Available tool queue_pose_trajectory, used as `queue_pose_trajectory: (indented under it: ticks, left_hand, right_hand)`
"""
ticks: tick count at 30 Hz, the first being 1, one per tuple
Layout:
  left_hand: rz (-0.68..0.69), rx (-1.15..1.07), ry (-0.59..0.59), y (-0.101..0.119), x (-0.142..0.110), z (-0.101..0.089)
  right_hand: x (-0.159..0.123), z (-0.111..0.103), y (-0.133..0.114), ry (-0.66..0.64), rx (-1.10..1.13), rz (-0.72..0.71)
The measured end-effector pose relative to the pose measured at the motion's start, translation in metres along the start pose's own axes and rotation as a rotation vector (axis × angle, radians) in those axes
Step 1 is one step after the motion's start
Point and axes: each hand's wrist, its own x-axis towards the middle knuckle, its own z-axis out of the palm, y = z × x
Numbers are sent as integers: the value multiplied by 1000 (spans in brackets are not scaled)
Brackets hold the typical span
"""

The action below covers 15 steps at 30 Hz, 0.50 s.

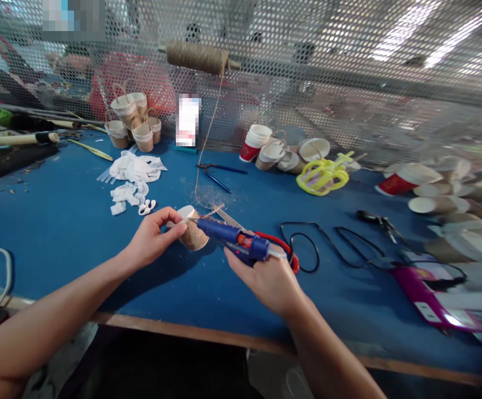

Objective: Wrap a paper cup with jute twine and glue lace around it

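Observation:
My left hand [153,237] grips a small paper cup [191,228] wrapped in brown twine, tilted on its side just above the blue table [78,238]. My right hand [266,277] holds a blue glue gun [235,242] with a red trigger, and its nozzle touches the cup's wrapped side. A strand of twine [208,138] runs up from the cup to a twine spool [197,56] on a rod at the mesh wall. The gun's black cord [307,249] loops to the right.
Finished twine-wrapped cups [135,124] stand at the back left, with white lace scraps [133,174] in front. Red and white paper cups [274,151], a yellow plastic frame [323,174], scissors [220,173] and more cups [432,194] lie behind and to the right. A purple tool [427,296] lies near the front right edge.

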Motion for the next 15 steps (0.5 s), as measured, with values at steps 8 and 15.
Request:
queue_pose_trajectory:
  ticks: [8,15]
  left_hand:
    - [15,26,19,3,0,1]
    - [20,51,8,4,-1,1]
  right_hand:
    - [-1,-1,1,-8,-69,-39]
    - [0,-2,2,-12,-62,-24]
